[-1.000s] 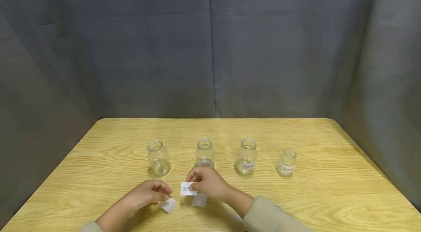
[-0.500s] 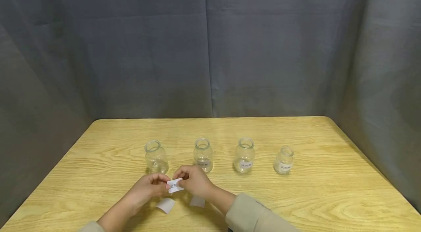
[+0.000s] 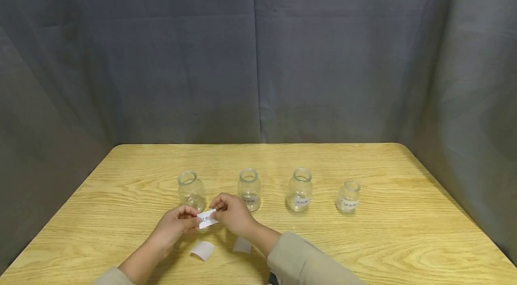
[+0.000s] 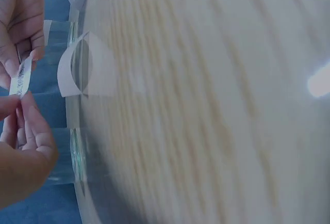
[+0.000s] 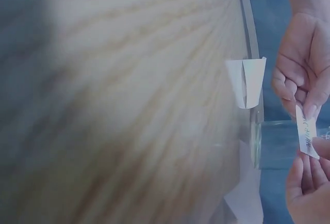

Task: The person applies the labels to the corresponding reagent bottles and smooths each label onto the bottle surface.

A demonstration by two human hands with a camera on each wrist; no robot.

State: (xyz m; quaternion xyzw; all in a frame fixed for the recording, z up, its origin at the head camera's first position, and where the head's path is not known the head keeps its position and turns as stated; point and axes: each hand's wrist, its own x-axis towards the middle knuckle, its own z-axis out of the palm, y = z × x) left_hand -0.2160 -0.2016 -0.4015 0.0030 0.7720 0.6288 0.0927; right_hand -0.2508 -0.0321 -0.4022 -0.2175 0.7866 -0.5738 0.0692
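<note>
A white printed label (image 3: 207,218) is stretched between both hands, just in front of the leftmost glass jar (image 3: 192,191). My left hand (image 3: 170,227) pinches the label's left end between thumb and fingers, and my right hand (image 3: 234,217) pinches its right end. In the left wrist view the label (image 4: 21,77) shows dark print, with fingertips at each end. The right wrist view has the label (image 5: 306,133) held the same way. No label shows on the leftmost jar, whose lower front is partly behind the hands.
To the right stand three jars with printed labels: a second jar (image 3: 249,190), a third jar (image 3: 300,190) and a smaller jar (image 3: 348,196). A curled paper piece (image 3: 202,250) and another paper piece (image 3: 242,245) lie on the wooden table (image 3: 387,240) below the hands.
My right hand has brought the label leftward to my left hand, which now grips its other end. Both hands have then moved slightly forward, nearer the leftmost jar.
</note>
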